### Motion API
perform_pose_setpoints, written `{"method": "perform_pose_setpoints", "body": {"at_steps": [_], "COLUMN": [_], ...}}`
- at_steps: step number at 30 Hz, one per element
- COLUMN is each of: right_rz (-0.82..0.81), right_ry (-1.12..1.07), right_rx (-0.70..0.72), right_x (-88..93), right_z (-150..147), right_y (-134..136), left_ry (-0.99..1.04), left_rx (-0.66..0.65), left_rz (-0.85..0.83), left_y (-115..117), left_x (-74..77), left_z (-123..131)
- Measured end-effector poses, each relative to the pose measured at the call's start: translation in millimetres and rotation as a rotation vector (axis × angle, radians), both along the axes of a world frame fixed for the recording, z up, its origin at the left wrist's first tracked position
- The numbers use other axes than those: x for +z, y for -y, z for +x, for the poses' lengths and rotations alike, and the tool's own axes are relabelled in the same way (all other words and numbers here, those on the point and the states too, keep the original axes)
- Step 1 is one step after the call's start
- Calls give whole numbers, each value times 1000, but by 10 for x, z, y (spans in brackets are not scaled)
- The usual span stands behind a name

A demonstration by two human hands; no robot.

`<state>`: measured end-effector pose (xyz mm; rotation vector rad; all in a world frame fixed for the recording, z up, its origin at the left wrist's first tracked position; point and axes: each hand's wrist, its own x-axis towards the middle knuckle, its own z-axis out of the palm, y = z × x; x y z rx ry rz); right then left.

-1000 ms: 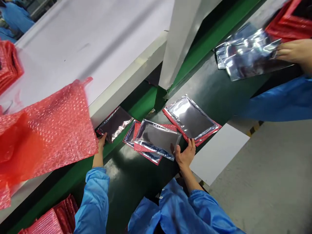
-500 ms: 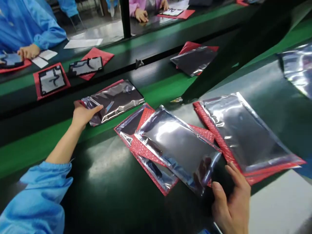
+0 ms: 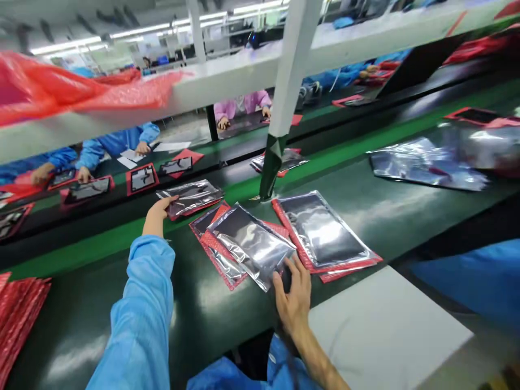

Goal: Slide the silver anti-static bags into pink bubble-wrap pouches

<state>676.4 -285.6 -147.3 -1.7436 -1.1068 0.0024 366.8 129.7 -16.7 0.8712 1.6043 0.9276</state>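
Stocktake: right hand (image 3: 296,295) near, left hand (image 3: 159,214) farther out

Nearest on my feed, I count one flat white rectangular sheet (image 3: 390,330) by the glossy dark-green bench (image 3: 211,319), and one stack of red plastic pouches (image 3: 22,319) at lower left. The right hand's thumb and fingers stand parted at the near corner of one dark rectangular panel in shiny film (image 3: 255,235); whether it grips, I cannot tell. Beneath that panel lies one partly covered wrapped panel (image 3: 203,221). Just right, one similar panel (image 3: 325,230) rests on red bubble wrap (image 3: 293,244). The left hand pinches the left end of one dark film-wrapped packet (image 3: 193,196), thumb on top. Behind the white square post (image 3: 294,65) I see one more packet (image 3: 290,161); beyond, at least four black-rimmed flat pieces (image 3: 142,179) and one co-worker's pink sleeves (image 3: 225,111).
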Motion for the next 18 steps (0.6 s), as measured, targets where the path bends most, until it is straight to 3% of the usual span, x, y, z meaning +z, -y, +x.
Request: {"method": "perform_pose_setpoints", "body": {"at_steps": [5, 11, 15, 18], "right_rz": [112, -7, -333, -617], "right_ry": [-214, -867, -1430, -1643], "right_rx": [166, 658, 1007, 1131], "right_x": [101, 516, 730, 737], "right_z": [-74, -590, -887, -1022], "right_y": [-37, -385, -635, -642], "left_ry": [150, 236, 230, 220], "left_rx": [34, 96, 82, 0], "left_rz": [20, 91, 97, 66], "left_y": [728, 2100, 2945, 3271], "left_x": [73, -145, -291, -290], "left_z": [-340, -1133, -1482, -1603]}}
